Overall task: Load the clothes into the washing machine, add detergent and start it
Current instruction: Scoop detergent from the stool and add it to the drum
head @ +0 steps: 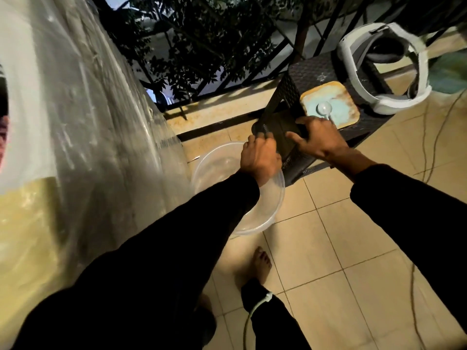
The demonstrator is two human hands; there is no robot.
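Note:
A tub of pale blue detergent powder (338,107) with a white scoop (324,108) in it stands open on a dark woven stool (310,72). Just in front of it is a dark flat lid (275,130), held over the stool's near corner. My left hand (260,157) grips the lid's left edge with curled fingers. My right hand (318,137) holds its right side, thumb and forefinger spread on it. The washing machine (30,84) stands at the left under a clear plastic cover (101,109). Its door opening shows at the far left edge with reddish cloth (3,137) inside.
A clear plastic basin (222,168) sits on the tiled floor below my left forearm. A white headset-like device (389,97) lies on the stool's far side. Thin cables (414,274) trail over the tiles at the right. A dark railing (227,79) with foliage behind closes the far side.

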